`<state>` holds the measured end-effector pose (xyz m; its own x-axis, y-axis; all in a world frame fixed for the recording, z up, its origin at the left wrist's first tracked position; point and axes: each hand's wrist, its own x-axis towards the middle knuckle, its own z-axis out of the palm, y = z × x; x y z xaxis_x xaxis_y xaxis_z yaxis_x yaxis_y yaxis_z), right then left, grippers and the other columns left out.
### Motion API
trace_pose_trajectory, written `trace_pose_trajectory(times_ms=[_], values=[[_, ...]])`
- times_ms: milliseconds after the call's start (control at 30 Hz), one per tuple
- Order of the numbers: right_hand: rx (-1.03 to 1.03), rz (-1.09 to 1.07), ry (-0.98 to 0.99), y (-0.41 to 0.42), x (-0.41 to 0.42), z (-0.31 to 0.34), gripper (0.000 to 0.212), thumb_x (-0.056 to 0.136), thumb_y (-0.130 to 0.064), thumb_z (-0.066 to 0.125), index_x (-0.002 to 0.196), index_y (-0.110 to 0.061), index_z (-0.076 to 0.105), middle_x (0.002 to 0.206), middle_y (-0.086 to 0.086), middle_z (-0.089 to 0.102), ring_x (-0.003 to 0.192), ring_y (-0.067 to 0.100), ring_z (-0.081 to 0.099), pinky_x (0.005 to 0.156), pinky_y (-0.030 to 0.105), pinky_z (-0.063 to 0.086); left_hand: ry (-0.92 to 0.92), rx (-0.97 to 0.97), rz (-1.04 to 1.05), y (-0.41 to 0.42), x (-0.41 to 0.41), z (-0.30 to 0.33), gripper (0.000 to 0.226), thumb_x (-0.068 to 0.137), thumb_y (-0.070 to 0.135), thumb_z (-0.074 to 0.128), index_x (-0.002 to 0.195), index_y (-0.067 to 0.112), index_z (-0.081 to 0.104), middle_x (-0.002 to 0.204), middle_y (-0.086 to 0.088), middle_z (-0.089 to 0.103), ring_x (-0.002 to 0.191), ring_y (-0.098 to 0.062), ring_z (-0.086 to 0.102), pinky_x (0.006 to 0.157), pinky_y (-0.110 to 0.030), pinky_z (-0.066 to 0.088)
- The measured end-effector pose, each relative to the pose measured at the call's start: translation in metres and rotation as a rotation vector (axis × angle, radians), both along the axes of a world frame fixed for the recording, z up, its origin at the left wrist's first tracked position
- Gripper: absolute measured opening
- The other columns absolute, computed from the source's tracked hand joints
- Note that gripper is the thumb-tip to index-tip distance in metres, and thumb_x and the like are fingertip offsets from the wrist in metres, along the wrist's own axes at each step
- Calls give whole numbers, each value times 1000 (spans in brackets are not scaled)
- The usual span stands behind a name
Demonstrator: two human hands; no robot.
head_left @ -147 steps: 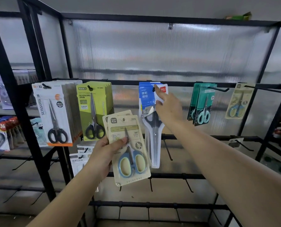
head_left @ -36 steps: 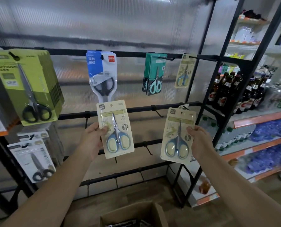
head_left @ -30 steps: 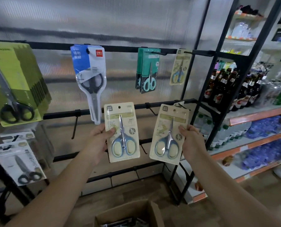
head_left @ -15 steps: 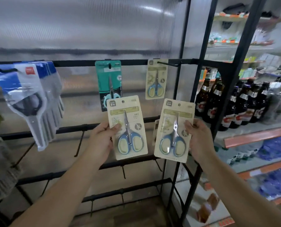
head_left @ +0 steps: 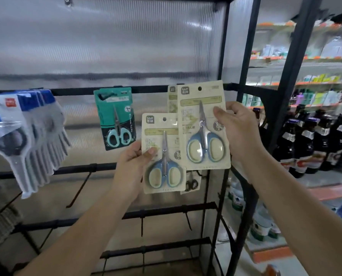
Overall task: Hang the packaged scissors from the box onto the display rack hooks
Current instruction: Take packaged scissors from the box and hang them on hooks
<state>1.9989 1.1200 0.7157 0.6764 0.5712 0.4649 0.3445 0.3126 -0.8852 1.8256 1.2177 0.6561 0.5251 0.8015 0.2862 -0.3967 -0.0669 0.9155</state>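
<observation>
Packs of clear-blistered scissors (head_left: pixel 16 140) hang far left of the left hand, and a teal pack (head_left: pixel 115 118) hangs just up and left of it. The left hand (head_left: pixel 133 168) pinches the lower cream scissor pack (head_left: pixel 163 154) by its left edge, thumb on the front, holding it waiting. To its right and higher, the right hand (head_left: pixel 239 132) grips the upper cream pack (head_left: pixel 204 126) by the right edge, its punched hole (head_left: pixel 199 88) level with the top rail (head_left: pixel 76 90), where 1 matching pack (head_left: pixel 172 98) already hangs just behind. To hang it well, I judge the right hand should keep the card square to the rail, line the hole with the hook tip, which is hidden here, and push straight back rather than tilt. Bottles (head_left: pixel 309 144) stand on shelves right of that hand.

Against the frame 0.5 s ago, the right hand's pack has risen from beside the left pack to rail height, covering most of the hung pack; the left hand's grip is unchanged.
</observation>
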Motion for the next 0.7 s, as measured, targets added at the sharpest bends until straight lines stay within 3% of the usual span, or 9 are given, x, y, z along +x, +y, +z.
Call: trace_pose_trajectory(times_ms=[133,333,400,467,567,633,700], values=[[1,27,7,2,5,-2,7,92,-16,58,89,-21,61,76,-7,71,80,23,69,79,46,57,31,4,74,11,1,-3,24,90,-3,50,95,14,67,87,3,75,77,-13,72,58,-22,55],[6,45,19,11,1,-9,17,92,-11,56,85,-25,62,88,-3,71,90,36,66,80,51,55,47,5,104,23,-7,-3,23,91,-1,50,98,15,66,91,2,75,80,-14,72,58,-23,55],[-7,10,9,18,2,-10,19,92,-11,56,85,-27,62,88,-6,71,87,31,68,81,50,55,37,-6,95,25,-10,-2,24,92,-2,49,97,14,65,88,4,75,77,-13,72,55,-22,55],[-15,-22,-8,27,6,-9,17,92,-10,57,96,-26,62,87,-10,69,83,27,69,79,45,57,32,-13,110,27,-12,-1,24,92,-3,48,95,14,64,84,6,75,74,-11,72,53,-22,54],[24,-57,48,51,15,-4,60,90,-2,54,140,-32,38,108,0,66,59,22,57,54,26,54,40,-2,152,31,-15,-2,23,92,-1,49,95,16,65,85,8,74,74,-10,71,54,-22,54],[8,-105,-16,72,20,1,70,89,4,47,143,-37,32,131,0,56,53,17,51,45,16,42,46,-11,166,33,-16,-1,23,92,1,50,94,17,65,85,8,74,74,-10,71,53,-23,54],[-99,-156,-114,88,23,3,61,90,5,43,139,-32,43,140,1,48,54,13,51,45,15,39,63,-18,178,35,-18,-1,23,92,2,50,95,19,66,85,8,74,74,-11,71,52,-23,54]])
